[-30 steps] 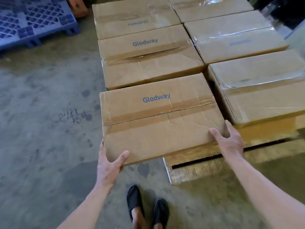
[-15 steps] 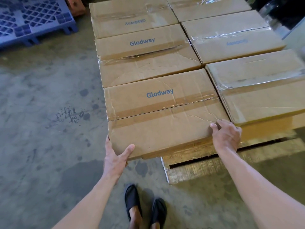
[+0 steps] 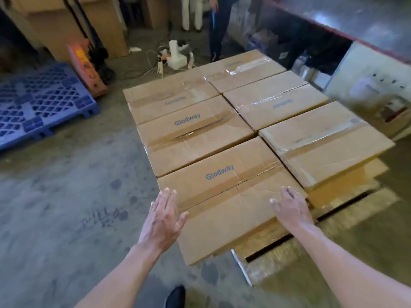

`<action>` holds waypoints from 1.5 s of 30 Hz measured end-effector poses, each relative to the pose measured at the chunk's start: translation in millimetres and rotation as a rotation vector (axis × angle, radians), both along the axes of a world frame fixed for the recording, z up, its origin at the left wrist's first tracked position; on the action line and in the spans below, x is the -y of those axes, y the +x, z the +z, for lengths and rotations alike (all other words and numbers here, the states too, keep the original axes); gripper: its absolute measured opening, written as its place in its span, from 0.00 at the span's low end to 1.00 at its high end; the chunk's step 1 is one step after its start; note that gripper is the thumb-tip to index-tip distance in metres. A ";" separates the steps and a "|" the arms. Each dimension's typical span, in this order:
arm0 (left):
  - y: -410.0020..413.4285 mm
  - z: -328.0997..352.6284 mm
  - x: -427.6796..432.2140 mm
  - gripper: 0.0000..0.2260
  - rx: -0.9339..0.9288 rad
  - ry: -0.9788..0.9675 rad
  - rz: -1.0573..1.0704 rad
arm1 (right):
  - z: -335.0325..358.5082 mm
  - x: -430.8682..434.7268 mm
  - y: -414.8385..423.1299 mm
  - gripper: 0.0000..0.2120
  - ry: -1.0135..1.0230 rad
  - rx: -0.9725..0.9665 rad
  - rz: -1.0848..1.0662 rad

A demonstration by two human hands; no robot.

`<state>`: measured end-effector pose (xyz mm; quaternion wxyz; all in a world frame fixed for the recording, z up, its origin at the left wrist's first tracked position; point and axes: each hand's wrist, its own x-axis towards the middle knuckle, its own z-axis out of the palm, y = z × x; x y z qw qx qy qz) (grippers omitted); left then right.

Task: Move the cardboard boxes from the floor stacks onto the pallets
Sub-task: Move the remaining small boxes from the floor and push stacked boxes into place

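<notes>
person is squaring near box [image 3: 222, 196] on pallet [image 3: 262, 240] | left hand [image 3: 163, 221], right hand [image 3: 291, 211] lying flat, gripping nothing | judging: even push needed, near corner is overhanging

Tan cardboard boxes [image 3: 224, 196] with blue lettering, blue lattice plastic pallet [image 3: 42, 103], grey mottled floor [image 3: 66, 196]

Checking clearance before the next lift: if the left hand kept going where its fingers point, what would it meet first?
Probably the nearest Glodway box: the left hand points forward across its left top edge. Beyond lies the second Glodway box. Height above the cardboard is unclear.
</notes>
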<state>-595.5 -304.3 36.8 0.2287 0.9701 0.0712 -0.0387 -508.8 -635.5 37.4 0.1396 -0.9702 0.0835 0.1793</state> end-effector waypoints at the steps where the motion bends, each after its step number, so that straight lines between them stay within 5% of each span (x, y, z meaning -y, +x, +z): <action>1: 14.6 9.4 -7.9 0.32 0.023 0.018 -0.071 | 8.3 -12.9 -6.7 0.29 0.014 0.009 -0.022; 10: 96.5 71.0 -40.1 0.29 0.223 0.108 -0.688 | 60.9 -138.1 -78.0 0.28 0.071 0.127 -0.350; 25: 48.4 99.2 -137.4 0.23 0.492 -0.053 -1.211 | 100.0 -325.8 -202.3 0.25 -0.037 0.348 -0.741; 31: 17.5 57.1 -241.0 0.22 0.418 -0.039 -1.342 | 55.1 -431.6 -229.9 0.20 -0.037 0.368 -0.807; 41: 81.0 -64.0 -314.7 0.33 0.385 0.040 -1.441 | -43.5 -535.8 -153.5 0.22 -0.159 0.428 -0.932; 45: 94.1 -109.8 -317.4 0.28 0.368 0.064 -1.466 | -93.0 -535.0 -136.3 0.37 -0.210 0.406 -0.896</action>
